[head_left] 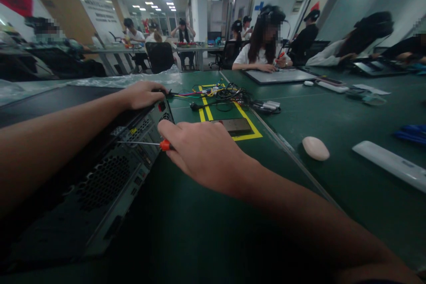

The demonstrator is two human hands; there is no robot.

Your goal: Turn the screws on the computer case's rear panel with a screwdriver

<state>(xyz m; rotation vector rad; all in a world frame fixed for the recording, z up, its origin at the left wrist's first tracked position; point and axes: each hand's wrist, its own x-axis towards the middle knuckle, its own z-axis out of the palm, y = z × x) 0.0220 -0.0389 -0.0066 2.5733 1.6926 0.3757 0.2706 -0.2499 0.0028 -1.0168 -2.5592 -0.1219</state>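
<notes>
A black computer case (103,173) lies at the left, its grey back panel with vent holes and ports turned toward the right. Over the top edge near its far corner, my left hand (143,94) is closed on the case, fingertips partly hidden. My right hand (206,155) grips a screwdriver (164,144) by its orange-red handle. The thin metal shaft points left, across the back panel. Whether its tip touches the case, I cannot tell. Coloured wires (186,95) run out beside the case's far corner, close to my left hand.
Beyond my right hand, a tangle of black cables (233,94) and a flat dark metal box (236,126) lie around yellow tape (254,135). A pale rounded object (315,148) and a long white object (392,164) are at right. Across the table a person (262,44) works over a flat panel (282,75).
</notes>
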